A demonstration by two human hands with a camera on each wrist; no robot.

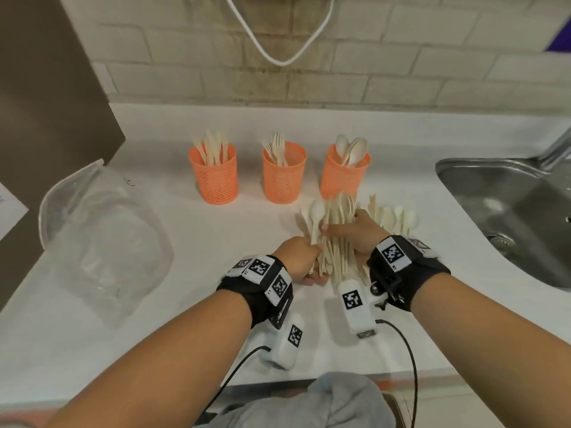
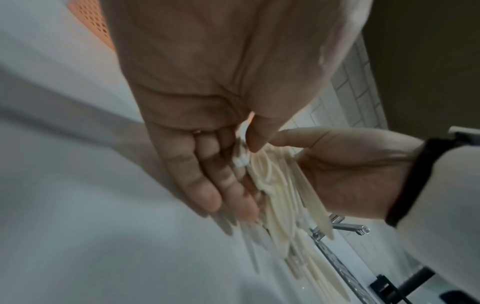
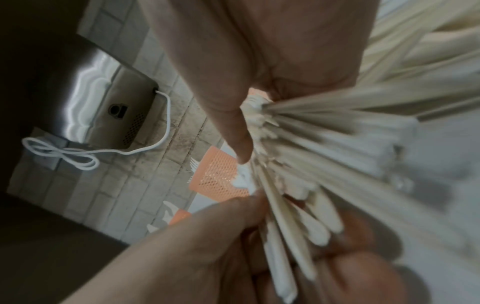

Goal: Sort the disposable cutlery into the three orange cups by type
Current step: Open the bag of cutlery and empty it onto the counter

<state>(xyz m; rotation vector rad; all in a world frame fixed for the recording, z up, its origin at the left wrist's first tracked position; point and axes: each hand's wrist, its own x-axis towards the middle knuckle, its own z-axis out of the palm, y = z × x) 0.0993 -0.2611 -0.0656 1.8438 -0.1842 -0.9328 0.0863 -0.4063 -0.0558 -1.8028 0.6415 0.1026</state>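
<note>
White kitchen counter (image 1: 173, 230) | left hand (image 1: 298, 257) and right hand (image 1: 355, 234) both clasp mixed bundle of cream disposable cutlery (image 1: 335, 242), just before three orange mesh cups (image 1: 282, 171) holding knives, forks, spoons | steel sink (image 1: 509, 208) right.

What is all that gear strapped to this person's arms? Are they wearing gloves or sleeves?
No gloves or sleeves: the forearms and both hands, left hand and right hand, are bare. Each wrist carries a black strap fitted with small white blocks printed with black-and-white square codes. A white camera pod hangs under each wrist, and a thin black cable trails from each towards the body.
</note>
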